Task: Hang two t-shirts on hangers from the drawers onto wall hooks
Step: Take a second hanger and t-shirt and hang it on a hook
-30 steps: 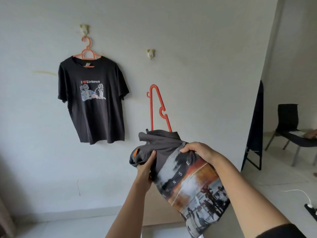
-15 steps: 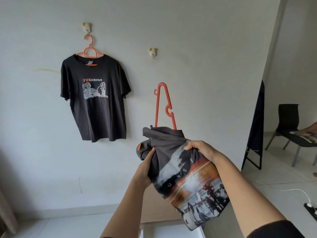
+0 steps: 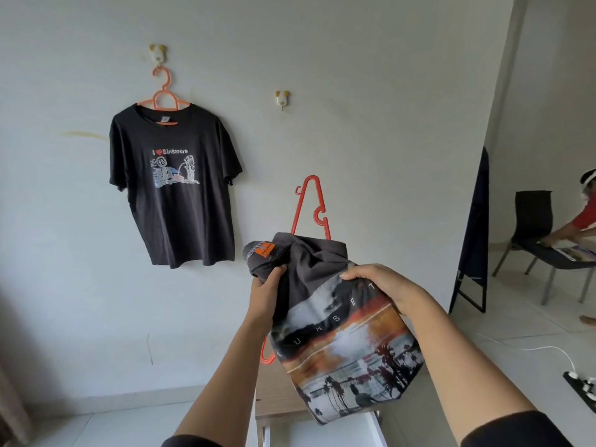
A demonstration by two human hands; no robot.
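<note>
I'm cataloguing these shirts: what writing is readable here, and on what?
"I (heart) Singapore": chest of the black t-shirt on the wall.
"SUNSET": photo print on the grey t-shirt being held.
Too blurred to read: orange label at its collar.
Too small to read: white neck tag in the black t-shirt.

Pale grey wall (image 3: 371, 91), white tiled floor (image 3: 516, 317), black chair (image 3: 532, 217) (far right), white cable (image 3: 548, 349) across the tiles
</note>
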